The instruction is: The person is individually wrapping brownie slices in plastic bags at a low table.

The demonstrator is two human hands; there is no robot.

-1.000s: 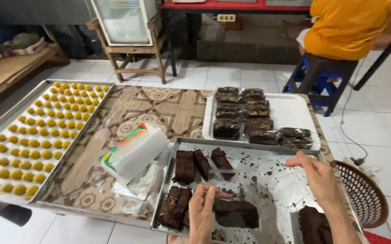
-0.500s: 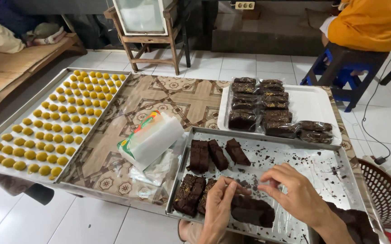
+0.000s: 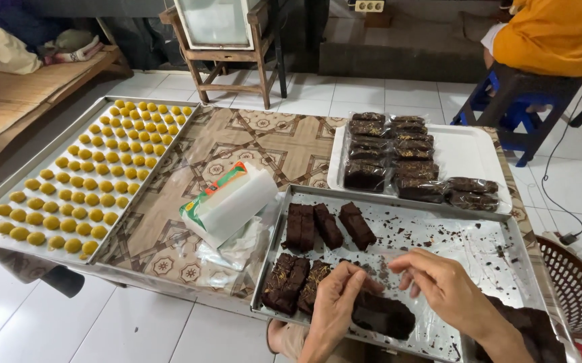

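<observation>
Head view. My left hand [image 3: 334, 302] rests fingers-down on a dark brownie [image 3: 381, 314] at the near edge of the steel tray [image 3: 466, 235], fingers curled on a clear wrapper [image 3: 388, 269] around it. My right hand [image 3: 442, 286] hovers just beside it, thumb and fingertips pinching the same film. I cannot tell how firm either grip is. Bare slices [image 3: 328, 225] lie further in. Wrapped brownies [image 3: 398, 154] sit on the white tray [image 3: 472, 154]. A bag pack [image 3: 230, 202] lies on the table [image 3: 264, 138]; yellow cookies [image 3: 89, 181] far left.
</observation>
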